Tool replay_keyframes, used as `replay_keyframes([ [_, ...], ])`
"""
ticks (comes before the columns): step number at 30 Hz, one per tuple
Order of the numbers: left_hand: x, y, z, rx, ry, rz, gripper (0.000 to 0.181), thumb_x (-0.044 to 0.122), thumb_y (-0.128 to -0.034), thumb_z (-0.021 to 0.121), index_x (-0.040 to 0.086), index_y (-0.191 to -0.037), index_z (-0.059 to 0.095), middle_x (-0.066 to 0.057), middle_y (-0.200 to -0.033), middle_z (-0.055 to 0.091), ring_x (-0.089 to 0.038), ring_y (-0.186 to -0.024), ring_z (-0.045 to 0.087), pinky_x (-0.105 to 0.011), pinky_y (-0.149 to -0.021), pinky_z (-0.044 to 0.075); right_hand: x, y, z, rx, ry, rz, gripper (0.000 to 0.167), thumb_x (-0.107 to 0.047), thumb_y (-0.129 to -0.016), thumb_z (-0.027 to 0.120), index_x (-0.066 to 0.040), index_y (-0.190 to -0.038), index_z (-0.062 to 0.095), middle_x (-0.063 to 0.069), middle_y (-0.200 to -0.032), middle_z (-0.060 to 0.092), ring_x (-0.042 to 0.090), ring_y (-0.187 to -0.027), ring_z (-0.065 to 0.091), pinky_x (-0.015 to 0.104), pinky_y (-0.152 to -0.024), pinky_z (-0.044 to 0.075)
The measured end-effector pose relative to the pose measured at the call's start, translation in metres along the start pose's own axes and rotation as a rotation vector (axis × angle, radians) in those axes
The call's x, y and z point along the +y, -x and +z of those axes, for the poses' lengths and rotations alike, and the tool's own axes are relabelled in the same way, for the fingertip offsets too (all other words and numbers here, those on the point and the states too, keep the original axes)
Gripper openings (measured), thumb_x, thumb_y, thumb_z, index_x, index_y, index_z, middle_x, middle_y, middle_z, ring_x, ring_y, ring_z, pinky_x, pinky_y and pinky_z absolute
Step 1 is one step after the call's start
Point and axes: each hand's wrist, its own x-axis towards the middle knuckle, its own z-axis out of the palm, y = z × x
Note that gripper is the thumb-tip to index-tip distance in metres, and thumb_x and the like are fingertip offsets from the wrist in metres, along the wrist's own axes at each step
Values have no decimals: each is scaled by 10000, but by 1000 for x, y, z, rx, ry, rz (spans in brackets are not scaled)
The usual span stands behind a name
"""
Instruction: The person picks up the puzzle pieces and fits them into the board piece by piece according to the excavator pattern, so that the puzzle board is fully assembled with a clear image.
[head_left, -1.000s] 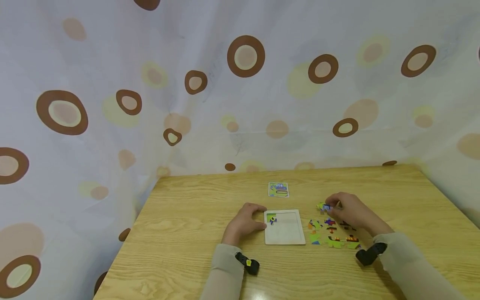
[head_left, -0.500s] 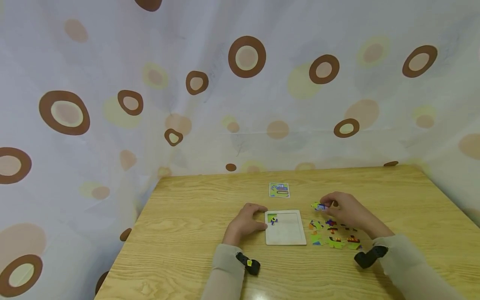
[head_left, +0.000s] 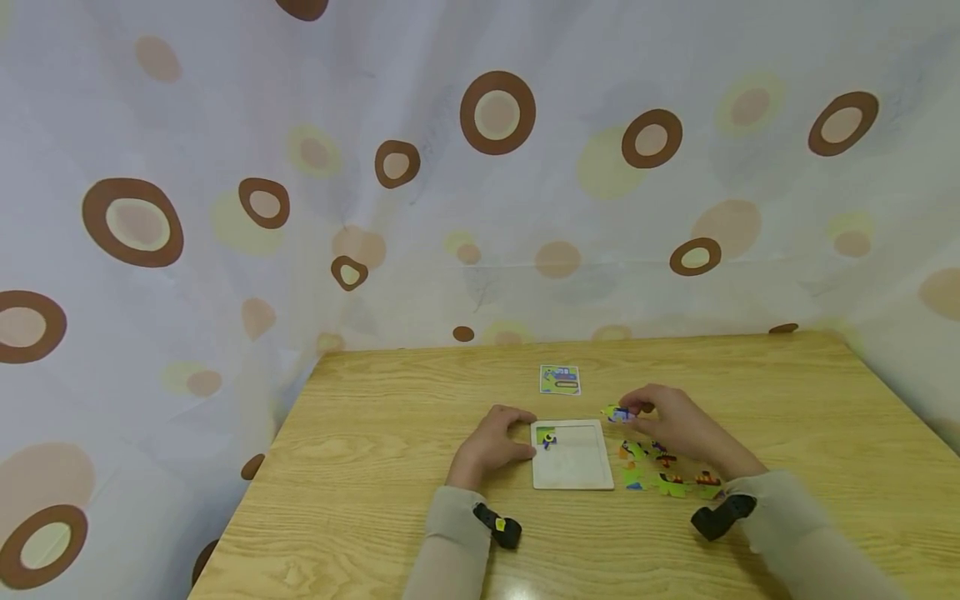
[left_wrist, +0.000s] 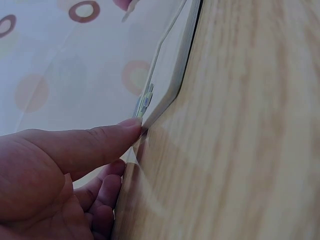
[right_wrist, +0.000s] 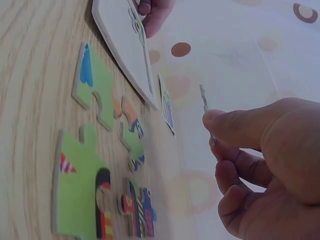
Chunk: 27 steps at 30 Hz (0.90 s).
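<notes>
My right hand [head_left: 671,418] pinches a green and blue jigsaw puzzle piece [head_left: 617,413] between thumb and fingers, above the table and just off the tray's upper right corner. In the right wrist view that piece [right_wrist: 204,100] shows edge-on, clear of the table. A white square puzzle tray [head_left: 573,467] lies flat, with a green piece [head_left: 547,437] in its upper left corner. My left hand [head_left: 491,442] touches the tray's left side, thumb and index finger apart. In the left wrist view the thumb [left_wrist: 107,140] lies straight against the tray's edge.
Several loose puzzle pieces [head_left: 672,485] lie on the wooden table [head_left: 360,467] right of the tray, partly under my right hand. A picture card [head_left: 560,380] of a digger lies behind the tray. A spotted cloth [head_left: 420,250] hangs behind the table.
My right hand has moved left with the puzzle piece, from above the loose pieces to near the tray's upper right corner. The left hand stays at the tray.
</notes>
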Motion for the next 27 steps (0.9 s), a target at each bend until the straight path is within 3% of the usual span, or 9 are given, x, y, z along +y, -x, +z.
replay_keyframes([
  [13, 0, -1, 1, 0, -4, 5, 452, 112, -858, 776, 103, -1292, 650, -102, -1325, 495, -299, -1260, 444, -462, -1077, 354, -13, -8, 17, -24, -24, -54, 244, -69, -941, 667, -14, -1178, 678, 36, -1074, 645, 211, -961, 581, 410, -792, 509],
  [22, -3, -3, 2, 2, -10, 6, 451, 117, -859, 776, 112, -1291, 651, -90, -1340, 496, -291, -1279, 434, -449, -1083, 350, -22, -16, 30, -63, -63, 2, 254, -64, -945, 659, -37, -1196, 681, 9, -1054, 630, 209, -994, 574, 429, -853, 506],
  [27, -4, -2, 2, -6, -14, 12, 454, 125, -869, 767, 113, -1305, 642, -91, -1342, 495, -288, -1281, 436, -448, -1080, 354, -25, -19, 36, -72, -72, -9, 262, -65, -936, 672, -34, -1197, 681, 5, -1046, 631, 179, -963, 568, 418, -847, 504],
])
